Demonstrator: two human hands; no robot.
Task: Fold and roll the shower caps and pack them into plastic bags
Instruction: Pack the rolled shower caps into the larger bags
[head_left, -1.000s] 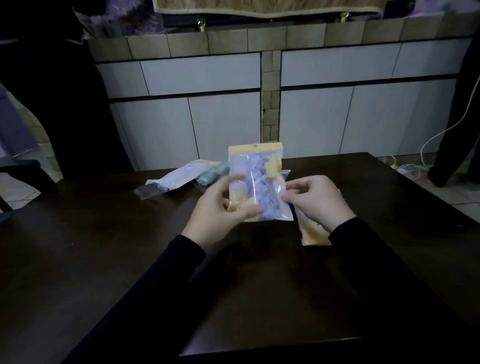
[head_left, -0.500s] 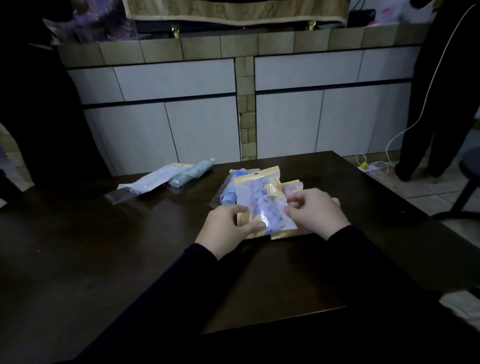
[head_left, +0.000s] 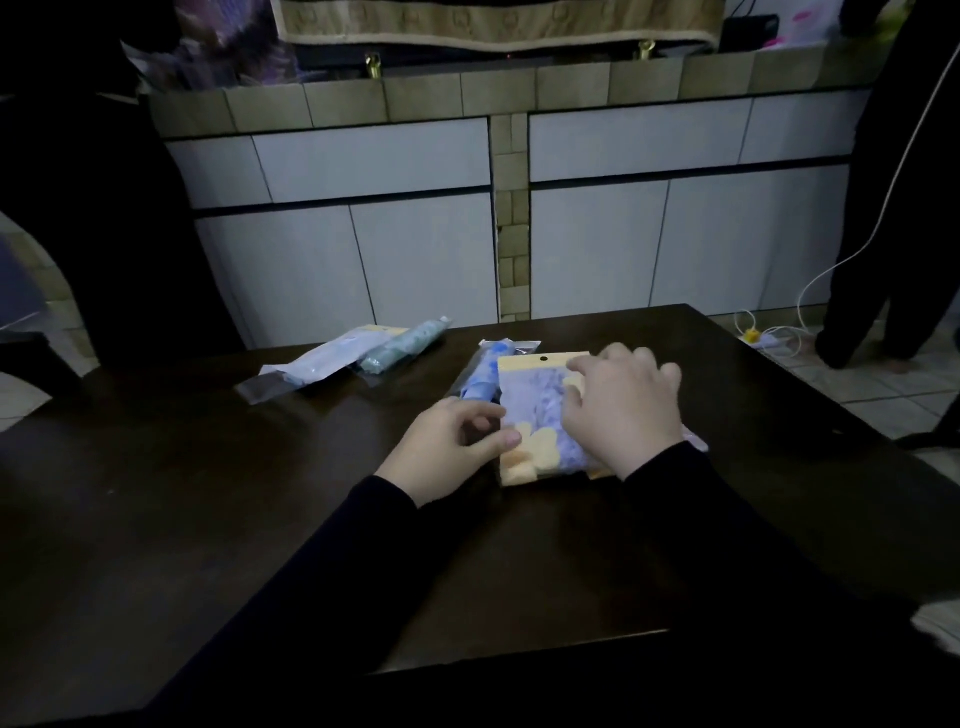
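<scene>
A packed bag (head_left: 540, 415) with a yellow header and a pale purple shower cap inside lies flat on the dark table (head_left: 208, 519), right of centre. The right hand (head_left: 621, 410) rests on it, fingers bent and pressing down. The left hand (head_left: 449, 447) touches the bag's near-left edge with its thumb, fingers loosely curled. Just beyond, a blue cap in a clear bag (head_left: 480, 376) lies partly tucked under it. Further left lie a white bag (head_left: 322, 358) and a teal rolled cap (head_left: 402, 345).
</scene>
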